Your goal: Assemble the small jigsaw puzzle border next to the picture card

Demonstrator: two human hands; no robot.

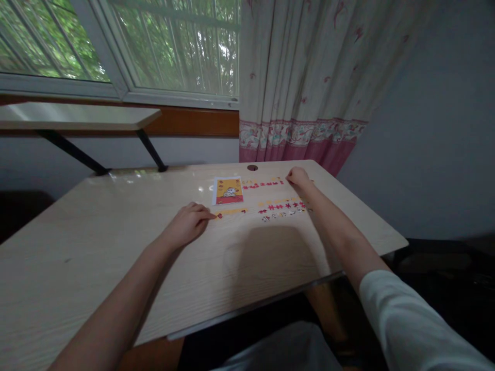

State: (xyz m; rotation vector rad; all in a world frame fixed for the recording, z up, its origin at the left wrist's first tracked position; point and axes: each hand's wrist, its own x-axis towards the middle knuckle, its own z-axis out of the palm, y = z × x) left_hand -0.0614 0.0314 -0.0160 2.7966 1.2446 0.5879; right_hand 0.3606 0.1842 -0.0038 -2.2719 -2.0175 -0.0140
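Observation:
My left hand (190, 222) rests on the desk with its fingers together, the fingertips pressed on the left end of a short strip of yellow and red jigsaw puzzle pieces (232, 212). Farther off, my right hand (298, 176) is closed in a pinch at the right end of the upper rows of loose puzzle pieces (263, 184). Whatever lies between those fingertips is too small to make out. Below my right forearm, more pieces in yellow, red and white (284, 207) lie in rows. A picture card (229, 191) with a white animal on yellow and red lies behind the strip.
The pale wooden desk (116, 247) has a round cable hole (252, 168) near its back edge. At the back left, a raised shelf (77, 116) stands on black supports. A flowered curtain (301, 77) hangs behind, beside a window (174, 46).

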